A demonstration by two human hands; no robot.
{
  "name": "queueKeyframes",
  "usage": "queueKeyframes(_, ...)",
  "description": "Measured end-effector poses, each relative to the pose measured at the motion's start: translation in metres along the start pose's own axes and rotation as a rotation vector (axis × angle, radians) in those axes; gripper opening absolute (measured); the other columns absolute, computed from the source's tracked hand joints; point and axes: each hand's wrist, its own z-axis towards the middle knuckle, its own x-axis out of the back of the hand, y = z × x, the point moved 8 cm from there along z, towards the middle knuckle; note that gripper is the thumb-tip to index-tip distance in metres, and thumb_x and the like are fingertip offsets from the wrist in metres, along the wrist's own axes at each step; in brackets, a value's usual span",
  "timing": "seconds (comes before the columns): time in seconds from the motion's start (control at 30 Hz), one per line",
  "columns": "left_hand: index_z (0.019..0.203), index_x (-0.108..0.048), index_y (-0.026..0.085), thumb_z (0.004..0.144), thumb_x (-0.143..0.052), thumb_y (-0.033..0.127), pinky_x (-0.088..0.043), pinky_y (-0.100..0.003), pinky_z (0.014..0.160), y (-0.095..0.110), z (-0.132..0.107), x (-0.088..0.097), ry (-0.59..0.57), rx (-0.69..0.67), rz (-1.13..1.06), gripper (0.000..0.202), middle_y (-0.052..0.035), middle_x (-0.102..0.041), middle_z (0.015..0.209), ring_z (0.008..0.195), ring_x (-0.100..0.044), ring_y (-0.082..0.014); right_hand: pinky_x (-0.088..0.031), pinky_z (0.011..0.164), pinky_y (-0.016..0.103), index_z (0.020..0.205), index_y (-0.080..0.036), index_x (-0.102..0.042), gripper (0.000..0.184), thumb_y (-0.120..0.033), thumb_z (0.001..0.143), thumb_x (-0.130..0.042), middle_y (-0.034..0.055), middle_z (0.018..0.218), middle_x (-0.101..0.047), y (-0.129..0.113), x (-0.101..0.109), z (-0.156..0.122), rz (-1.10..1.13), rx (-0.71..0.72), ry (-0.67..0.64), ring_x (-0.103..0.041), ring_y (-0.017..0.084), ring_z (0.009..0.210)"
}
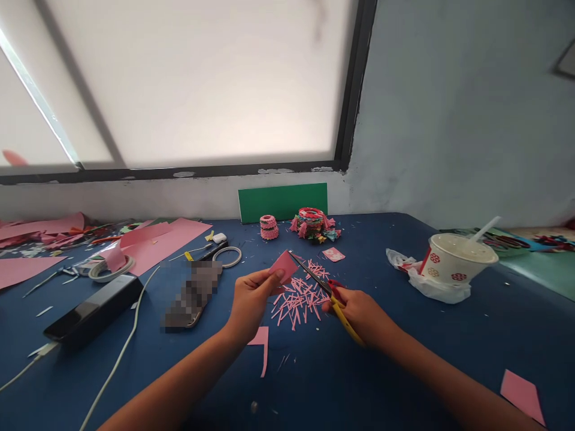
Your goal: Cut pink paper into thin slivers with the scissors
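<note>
Between thumb and fingers, my left hand (251, 299) pinches a small piece of pink paper (284, 267). My right hand (359, 312) is closed round the red and yellow handles of a pair of scissors (321, 282). The blades point up and left, with their tips at the right edge of the paper. Beneath both hands lies a loose pile of thin pink paper strips (297, 302) on the blue table (359, 389). An L-shaped pink paper scrap (264, 347) rests below my left hand.
Behind stand two paper ring stacks (269, 227) (312, 224) before a green board (283, 202). To the left are a phone (195, 293), a black power bank (94, 308) with a white cable (135, 329), tape (229, 257) and pink sheets (166, 242). A cup with a straw (458, 260) stands right.
</note>
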Motion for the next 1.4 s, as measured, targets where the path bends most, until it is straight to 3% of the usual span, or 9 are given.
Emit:
queueKeyframes(0.13, 0.073, -0.073, 0.014, 0.061, -0.073, 0.035, -0.053, -0.027, 0.065, -0.004, 0.004, 0.007, 0.067, 0.009, -0.088, 0.023, -0.0057, -0.069, 0.075, 0.071, -0.061, -0.0162, -0.033, 0.054, 0.026, 0.075, -0.02, -0.056, 0.028, -0.045, 0.081, -0.045, 0.0059, 0.075, -0.065, 0.006, 0.0, 0.003, -0.033, -0.009, -0.002, -0.057, 0.02, 0.065)
queueKeyframes(0.3, 0.07, -0.073, 0.017, 0.063, -0.072, 0.034, -0.048, -0.02, 0.063, -0.002, 0.008, 0.01, 0.072, -0.034, -0.107, 0.018, -0.0014, -0.066, 0.073, 0.067, -0.055, -0.0103, -0.031, 0.054, 0.025, 0.081, -0.02, -0.05, 0.032, -0.052, 0.079, -0.048, 0.0058, 0.079, -0.063, 0.009, -0.005, 0.005, -0.122, 0.002, -0.029, -0.054, 0.02, 0.063)
queueKeyframes(0.4, 0.07, -0.072, 0.016, 0.063, -0.072, 0.034, -0.046, -0.021, 0.064, 0.0, 0.007, 0.013, 0.09, -0.056, -0.121, 0.019, -0.0013, -0.063, 0.07, 0.066, -0.052, -0.0103, -0.031, 0.054, 0.025, 0.082, -0.02, -0.05, 0.034, -0.054, 0.078, -0.048, 0.0055, 0.079, -0.063, 0.008, -0.008, 0.005, -0.151, 0.014, -0.033, -0.054, 0.02, 0.065)
queueKeyframes(0.63, 0.058, -0.068, 0.015, 0.069, -0.067, 0.033, -0.038, -0.02, 0.06, 0.009, -0.002, -0.003, -0.019, -0.127, 0.043, 0.021, 0.001, -0.055, 0.064, 0.063, -0.047, -0.0097, -0.031, 0.054, 0.025, 0.074, -0.022, -0.06, 0.027, -0.041, 0.082, -0.044, 0.0037, 0.076, -0.066, -0.001, -0.005, 0.002, -0.048, 0.042, -0.029, -0.057, 0.02, 0.066)
queueKeyframes(0.83, 0.059, -0.068, 0.016, 0.068, -0.068, 0.035, -0.038, -0.021, 0.062, 0.002, 0.0, 0.0, 0.005, -0.076, 0.002, 0.021, 0.001, -0.057, 0.064, 0.064, -0.049, -0.0106, -0.032, 0.055, 0.025, 0.075, -0.025, -0.066, 0.032, -0.04, 0.083, -0.039, 0.0032, 0.073, -0.066, -0.002, -0.002, 0.003, -0.057, 0.074, 0.007, -0.058, 0.02, 0.067)
queueKeyframes(1.17, 0.068, -0.071, 0.017, 0.067, -0.07, 0.033, -0.04, -0.02, 0.065, -0.002, 0.003, 0.005, 0.025, -0.042, -0.081, 0.016, 0.0013, -0.061, 0.065, 0.064, -0.05, -0.0097, -0.028, 0.049, 0.024, 0.071, -0.02, -0.05, 0.035, -0.054, 0.076, -0.048, 0.0024, 0.068, -0.06, 0.004, -0.013, 0.008, -0.053, 0.094, -0.007, -0.05, 0.016, 0.056)
queueKeyframes(1.4, 0.065, -0.071, 0.015, 0.061, -0.073, 0.034, -0.041, -0.022, 0.065, -0.001, 0.006, 0.012, 0.101, -0.041, -0.151, 0.019, 0.0004, -0.06, 0.061, 0.062, -0.051, -0.0098, -0.027, 0.051, 0.025, 0.074, -0.02, -0.051, 0.039, -0.058, 0.077, -0.045, 0.0043, 0.071, -0.061, 0.007, -0.011, 0.008, -0.147, 0.056, -0.007, -0.052, 0.018, 0.06)
